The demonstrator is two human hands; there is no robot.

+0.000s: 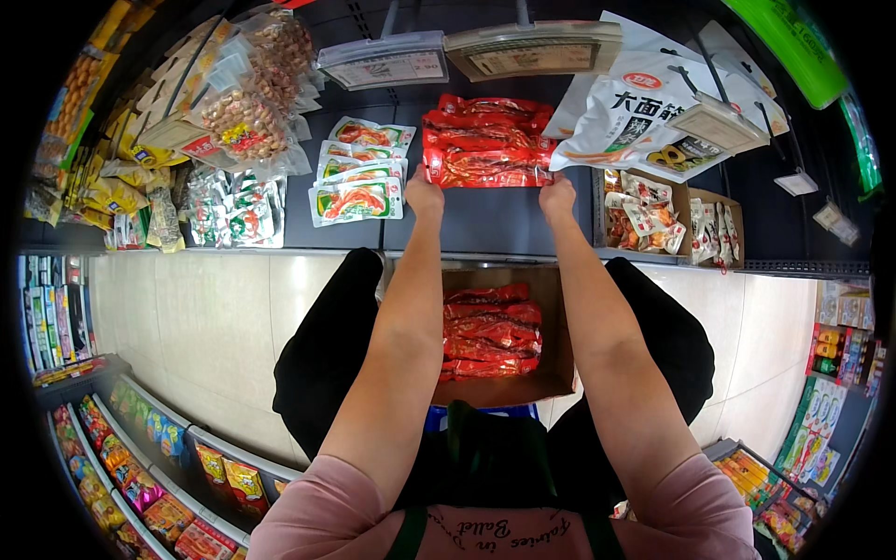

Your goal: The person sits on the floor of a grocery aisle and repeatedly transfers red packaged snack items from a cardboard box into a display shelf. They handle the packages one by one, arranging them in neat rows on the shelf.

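Several red glossy snack packets (490, 168) lie in an overlapping row on the dark shelf (483, 224). At the left end of the nearest packet is my left hand (425, 192), its fingers on the packet's edge. My right hand (558, 196) grips the same packet's right end. Between my knees, below the shelf edge, an open cardboard box (556, 336) holds several more red packets (493, 329). Left of my left hand, white-and-green snack packets (358, 201) overlap in a row on the shelf.
Bags of nuts (241, 126) hang at the left; large white snack bags (602, 119) hang close by my right hand. Price-tag holders (381, 61) jut out above the packets. Small open cartons (679, 203) stand on the shelf at the right. Behind are lower snack racks (189, 448).
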